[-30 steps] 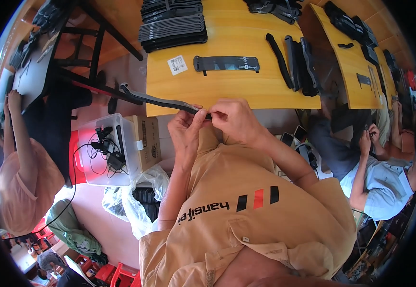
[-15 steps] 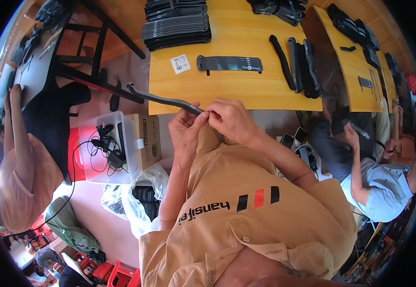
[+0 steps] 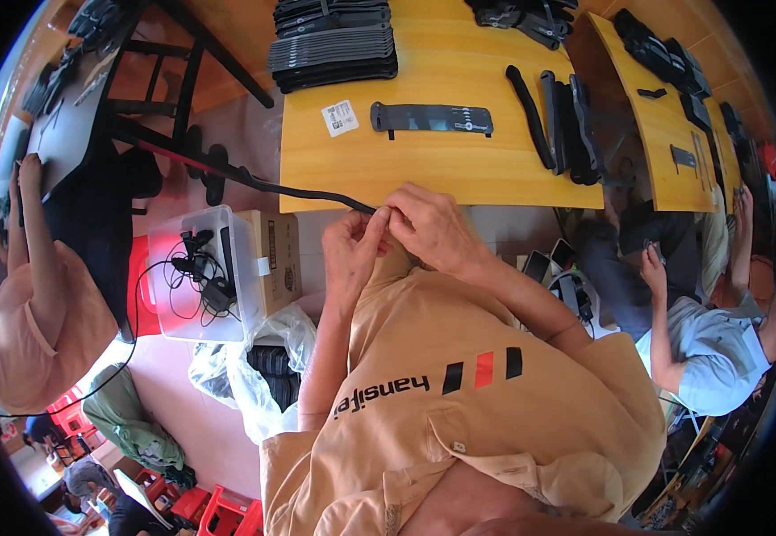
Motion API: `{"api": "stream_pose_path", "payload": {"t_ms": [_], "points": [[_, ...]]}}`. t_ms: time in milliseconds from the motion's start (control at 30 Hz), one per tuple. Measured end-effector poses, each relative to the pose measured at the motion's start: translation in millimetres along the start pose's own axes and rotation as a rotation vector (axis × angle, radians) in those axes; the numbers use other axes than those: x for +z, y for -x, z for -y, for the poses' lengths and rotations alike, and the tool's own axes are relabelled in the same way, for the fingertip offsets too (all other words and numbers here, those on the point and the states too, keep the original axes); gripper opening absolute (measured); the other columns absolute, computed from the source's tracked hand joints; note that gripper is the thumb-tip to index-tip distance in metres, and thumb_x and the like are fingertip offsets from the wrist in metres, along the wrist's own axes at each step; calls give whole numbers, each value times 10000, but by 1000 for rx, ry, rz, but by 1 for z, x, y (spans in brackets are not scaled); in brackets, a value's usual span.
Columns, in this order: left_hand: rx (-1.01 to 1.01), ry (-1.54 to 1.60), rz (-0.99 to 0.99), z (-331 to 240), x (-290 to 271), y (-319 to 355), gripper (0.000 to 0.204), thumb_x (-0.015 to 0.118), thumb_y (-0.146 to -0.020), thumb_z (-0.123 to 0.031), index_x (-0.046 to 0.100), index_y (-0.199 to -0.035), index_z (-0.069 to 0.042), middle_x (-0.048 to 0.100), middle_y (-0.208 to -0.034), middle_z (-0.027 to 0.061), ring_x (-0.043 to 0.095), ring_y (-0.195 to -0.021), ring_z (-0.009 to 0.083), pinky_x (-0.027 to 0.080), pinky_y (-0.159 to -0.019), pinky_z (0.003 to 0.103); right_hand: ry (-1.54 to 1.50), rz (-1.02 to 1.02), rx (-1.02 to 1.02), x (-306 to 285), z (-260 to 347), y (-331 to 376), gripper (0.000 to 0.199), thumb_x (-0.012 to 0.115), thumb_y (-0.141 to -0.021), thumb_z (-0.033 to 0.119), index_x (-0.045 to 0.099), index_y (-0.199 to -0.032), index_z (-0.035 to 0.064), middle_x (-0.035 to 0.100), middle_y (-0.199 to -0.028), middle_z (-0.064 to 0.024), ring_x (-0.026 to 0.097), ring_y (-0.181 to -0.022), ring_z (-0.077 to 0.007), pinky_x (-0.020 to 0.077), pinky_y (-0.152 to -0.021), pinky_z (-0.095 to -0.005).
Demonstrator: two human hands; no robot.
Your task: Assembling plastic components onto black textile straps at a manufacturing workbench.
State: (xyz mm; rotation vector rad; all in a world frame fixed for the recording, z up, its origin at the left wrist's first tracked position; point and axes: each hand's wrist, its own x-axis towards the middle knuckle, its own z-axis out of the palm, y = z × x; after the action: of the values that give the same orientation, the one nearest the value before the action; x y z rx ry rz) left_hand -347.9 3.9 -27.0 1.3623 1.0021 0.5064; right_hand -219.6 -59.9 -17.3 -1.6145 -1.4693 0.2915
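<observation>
A long black strap [image 3: 312,193] is held edge-on at one end, between my two hands, in front of the table's near edge. My left hand [image 3: 352,248] pinches that end between thumb and fingers. My right hand [image 3: 430,228] is closed on the same end, its fingertips against the left thumb. The strap's free part stretches out to the left, past the table. On the table lies a flat dark grey strap [image 3: 433,119] with pale printing, and a white printed label [image 3: 340,118] is to its left. Fingers cover the gripped end.
The yellow table [image 3: 334,170] carries stacked straps [image 3: 334,54] at the back left and several loose straps [image 3: 571,125] at the right. Left of me stand a clear bin [image 3: 205,308] of cables, a cardboard box [image 3: 272,259] and a plastic bag [image 3: 267,357]. People sit on both sides.
The strap has turned in my hands: its grey, layered side showed before, and now a narrow black edge shows. Both hands stay nearly in place, still gripping its end.
</observation>
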Motion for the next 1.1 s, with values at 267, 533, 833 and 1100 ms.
{"api": "stream_pose_path", "payload": {"t_ms": [267,533,833,1100], "points": [[63,26,89,4,1,0,291,484,-914,-187,564,-794,66,594,-636,98,586,-554,137,479,-503,253,-65,39,0,3,-9,-2,54,560,-723,-1,567,-771,-24,564,-714,-153,563,-613,-329,452,-535,-365],[79,-33,192,0,-7,-1,227,452,-917,-132,537,-832,61,581,-646,93,578,-551,136,468,-501,261,-77,53,-23,6,-10,-4,47,569,-707,-7,568,-752,-21,554,-689,-149,561,-598,-317,450,-524,-363],[-49,64,193,-11,-14,-4,231,460,-914,-143,553,-812,42,557,-612,73,552,-495,129,446,-455,239,-25,-7,-105,7,-9,-2,98,575,-717,-48,574,-806,-5,549,-724,-124,570,-610,-288,465,-528,-336],[-117,106,297,-13,-22,-4,267,494,-901,-199,565,-758,14,552,-562,59,518,-429,117,407,-411,210,-673,197,273,-5,-15,-1,173,599,-767,-87,614,-932,-41,568,-914,-87,593,-835,-153,509,-723,-247]]}}
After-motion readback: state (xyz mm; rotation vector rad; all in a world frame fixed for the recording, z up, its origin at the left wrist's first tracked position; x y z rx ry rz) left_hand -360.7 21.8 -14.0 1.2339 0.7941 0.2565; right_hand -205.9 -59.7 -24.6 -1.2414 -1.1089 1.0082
